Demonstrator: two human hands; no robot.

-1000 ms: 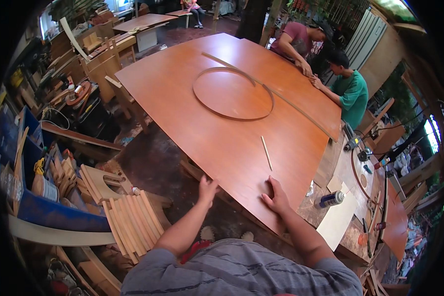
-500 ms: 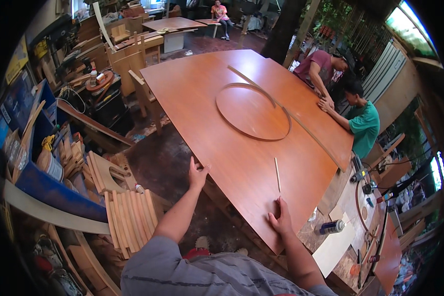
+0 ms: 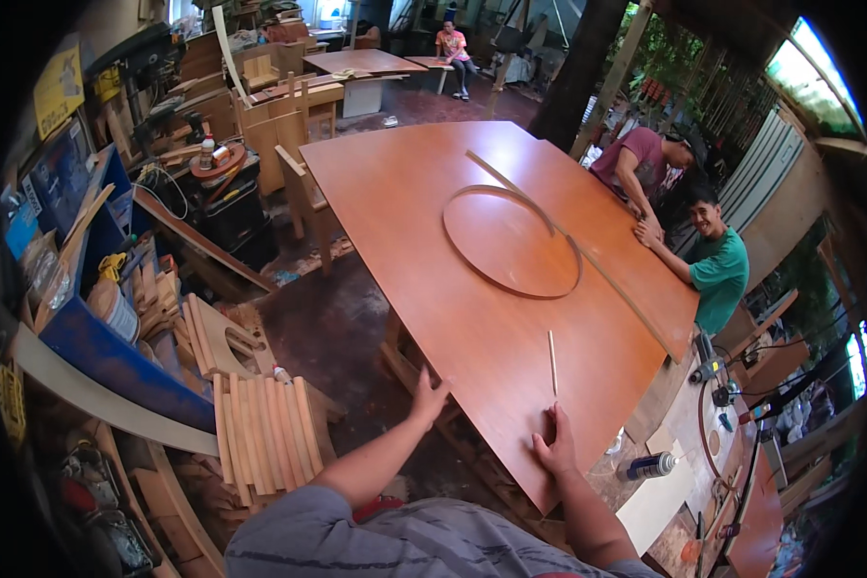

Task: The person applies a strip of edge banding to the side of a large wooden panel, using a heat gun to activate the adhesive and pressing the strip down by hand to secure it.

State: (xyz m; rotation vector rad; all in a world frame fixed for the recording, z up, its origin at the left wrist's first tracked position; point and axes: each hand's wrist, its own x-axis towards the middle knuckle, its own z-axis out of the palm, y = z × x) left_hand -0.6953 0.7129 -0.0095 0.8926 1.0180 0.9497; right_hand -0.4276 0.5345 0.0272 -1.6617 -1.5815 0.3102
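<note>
Stick [image 3: 552,361] beyond your open right hand [image 3: 557,444] could roll if you tilt the panel [image 3: 385,222] at your left hand [image 3: 430,398], whose grip is unclear.

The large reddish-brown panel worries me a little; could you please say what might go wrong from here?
The thin pale stick might roll if the panel tilts. The looped strip lying on it could slide too. Shifting it could jar the co-workers' hands at its right edge.

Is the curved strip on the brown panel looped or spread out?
Looped: the curved strip forms a large ring on the brown panel. Whether the adjoining straight length is part of it, I cannot tell.
</note>
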